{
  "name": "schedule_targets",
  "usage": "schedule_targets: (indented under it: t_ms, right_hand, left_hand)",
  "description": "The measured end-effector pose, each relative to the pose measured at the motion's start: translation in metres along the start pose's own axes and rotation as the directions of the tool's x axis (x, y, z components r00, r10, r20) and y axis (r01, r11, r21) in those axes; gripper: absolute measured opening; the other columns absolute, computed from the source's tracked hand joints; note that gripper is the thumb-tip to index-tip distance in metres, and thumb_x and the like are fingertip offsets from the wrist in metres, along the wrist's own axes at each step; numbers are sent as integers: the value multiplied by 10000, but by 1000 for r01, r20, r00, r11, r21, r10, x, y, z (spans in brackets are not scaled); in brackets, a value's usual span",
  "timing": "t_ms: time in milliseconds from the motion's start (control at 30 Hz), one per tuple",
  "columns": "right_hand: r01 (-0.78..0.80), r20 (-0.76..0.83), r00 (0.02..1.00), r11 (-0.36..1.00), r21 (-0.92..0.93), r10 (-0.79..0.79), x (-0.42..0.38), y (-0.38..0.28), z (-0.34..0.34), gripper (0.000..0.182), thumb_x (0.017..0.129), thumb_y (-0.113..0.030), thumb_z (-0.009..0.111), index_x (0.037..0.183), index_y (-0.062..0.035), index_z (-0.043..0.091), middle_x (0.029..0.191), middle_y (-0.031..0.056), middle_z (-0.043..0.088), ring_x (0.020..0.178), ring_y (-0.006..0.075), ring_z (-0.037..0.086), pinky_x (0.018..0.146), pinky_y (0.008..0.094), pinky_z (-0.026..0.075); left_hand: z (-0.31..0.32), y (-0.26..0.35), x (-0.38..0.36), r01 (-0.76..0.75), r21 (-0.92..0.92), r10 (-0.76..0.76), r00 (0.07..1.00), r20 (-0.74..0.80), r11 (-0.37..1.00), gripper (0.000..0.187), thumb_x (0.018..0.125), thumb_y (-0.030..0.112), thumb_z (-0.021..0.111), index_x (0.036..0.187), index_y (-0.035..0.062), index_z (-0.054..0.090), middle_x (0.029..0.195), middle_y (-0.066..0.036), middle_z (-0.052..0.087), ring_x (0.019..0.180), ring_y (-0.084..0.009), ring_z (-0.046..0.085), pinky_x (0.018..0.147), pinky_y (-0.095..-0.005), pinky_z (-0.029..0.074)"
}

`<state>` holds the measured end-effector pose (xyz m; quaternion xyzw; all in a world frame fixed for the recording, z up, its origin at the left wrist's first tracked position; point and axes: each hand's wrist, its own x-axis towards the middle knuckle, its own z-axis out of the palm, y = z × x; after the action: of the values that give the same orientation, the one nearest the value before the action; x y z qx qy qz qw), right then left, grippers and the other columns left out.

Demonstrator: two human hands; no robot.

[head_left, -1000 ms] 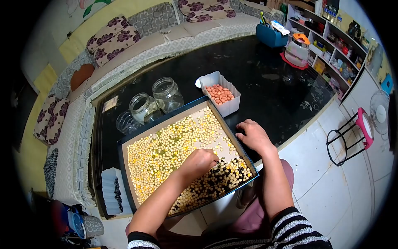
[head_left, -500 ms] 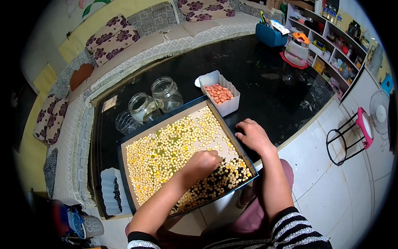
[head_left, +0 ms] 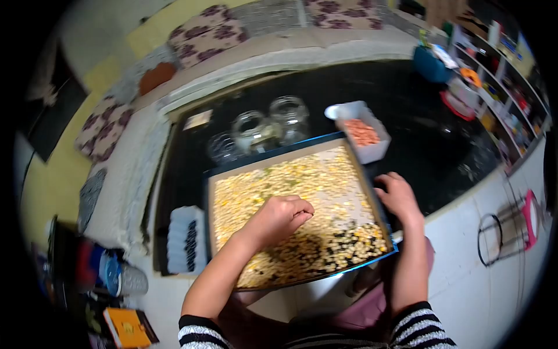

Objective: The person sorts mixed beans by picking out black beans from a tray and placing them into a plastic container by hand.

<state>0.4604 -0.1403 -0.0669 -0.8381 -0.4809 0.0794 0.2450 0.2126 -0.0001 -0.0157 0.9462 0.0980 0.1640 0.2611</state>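
A shallow box (head_left: 212, 195) lies tilted at the table's near edge, full of pale and yellow beans, with black beans mixed in at its lower right. Above the beans my left hand (head_left: 279, 218) is closed in a pinch; whatever it holds is too small to name. My right hand (head_left: 398, 195) rests by the box's right edge, fingers apart and holding nothing. A white container (head_left: 375, 152) of pinkish peanuts (head_left: 361, 132) stands behind that corner. Black beans (head_left: 190, 247) lie in another white container (head_left: 176, 238) left of the box.
Clear glass jars (head_left: 289, 119) stand behind the box on the dark table (head_left: 337, 81). A teal holder (head_left: 431, 64) and an orange-lidded jar (head_left: 463, 96) are at the far right. Beyond are a sofa (head_left: 261, 49), shelves (head_left: 500, 75) and a pink-seated stool (head_left: 530, 220).
The whole view has shifted, with the table and box now further right in the frame. My left hand has moved from the black beans toward the box's middle, still closed.
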Motion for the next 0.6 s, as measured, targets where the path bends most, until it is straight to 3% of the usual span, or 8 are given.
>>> schedule_targets:
  t_ms: [133, 233, 300, 433, 600]
  right_hand:
    - [19, -30, 999, 1000, -2, -19, 2, -2, 3, 232, 736, -121, 624, 946, -23, 617, 914, 152, 555, 932, 325, 533, 806, 386, 439]
    - [28, -41, 999, 1000, -11, -29, 6, 4, 9, 213, 731, -91, 617, 931, -19, 615, 884, 161, 548, 904, 332, 533, 781, 390, 440]
    - [55, -72, 996, 998, -15, -56, 9, 10, 13, 193, 728, -89, 617, 907, -15, 614, 867, 161, 548, 886, 335, 535, 770, 390, 440]
    - [45, -94, 994, 998, -51, -50, 15, 22, 22, 175, 721, -58, 607, 887, -1, 612, 842, 165, 543, 820, 335, 552, 717, 376, 454]
    - [72, -116, 990, 996, -61, -78, 17, 20, 23, 174, 735, -70, 602, 890, 8, 613, 830, 162, 546, 785, 318, 564, 677, 364, 456]
  left_hand:
    - [-60, 3, -63, 241, 69, -224, 954, -199, 968, 92, 774, 94, 609, 841, 34, 627, 786, -122, 633, 703, -275, 615, 638, -337, 497]
    - [-92, -1, -114, 430, 109, -374, 864, -336, 896, 88, 754, 65, 657, 830, 20, 653, 732, -79, 632, 605, -143, 595, 557, -242, 469]
    - [-105, -4, -144, 528, 81, -461, 798, -389, 845, 88, 757, 58, 655, 829, 6, 651, 718, -70, 627, 588, -115, 576, 546, -235, 462]
    - [-113, -17, -185, 589, 80, -510, 752, -418, 804, 102, 757, 58, 651, 846, 10, 655, 714, -80, 625, 570, -117, 562, 539, -246, 460]
    - [-106, -28, -206, 594, 82, -531, 765, -363, 800, 151, 728, 50, 661, 876, 24, 655, 730, -107, 635, 586, -170, 591, 549, -263, 469]
